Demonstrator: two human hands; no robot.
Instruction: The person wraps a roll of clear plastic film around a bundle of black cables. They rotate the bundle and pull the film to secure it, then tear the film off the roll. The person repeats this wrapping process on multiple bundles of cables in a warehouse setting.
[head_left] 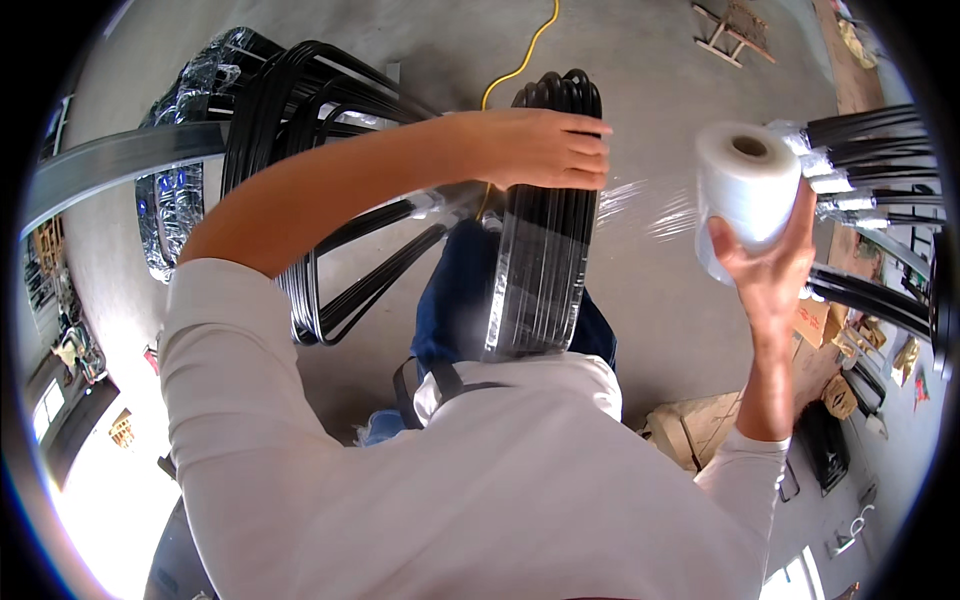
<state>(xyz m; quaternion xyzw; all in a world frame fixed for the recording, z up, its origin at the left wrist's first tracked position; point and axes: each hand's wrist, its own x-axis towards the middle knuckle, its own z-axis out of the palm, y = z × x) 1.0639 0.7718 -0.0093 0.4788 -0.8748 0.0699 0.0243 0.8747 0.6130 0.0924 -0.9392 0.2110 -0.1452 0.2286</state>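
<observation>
A bundle of black bent tubes (545, 270) stands in front of my body, with clear film round its lower part. My left hand (548, 148) reaches across its upper part, the fingers curled over the right side. Out to the right, my right hand (772, 262) grips a roll of clear stretch film (735, 185) from below, its cardboard core facing up. A sheet of stretched film (672, 218) shows as shiny streaks between the bundle and the roll.
More black bent tubes (290, 120) hang at the left by a metal rail (130, 165). Film-wrapped tube bundles (870, 150) hang at the right. A yellow cable (525, 60) runs over the floor, and a small wooden stool (735, 32) stands far right. Cardboard (700, 425) lies at the lower right.
</observation>
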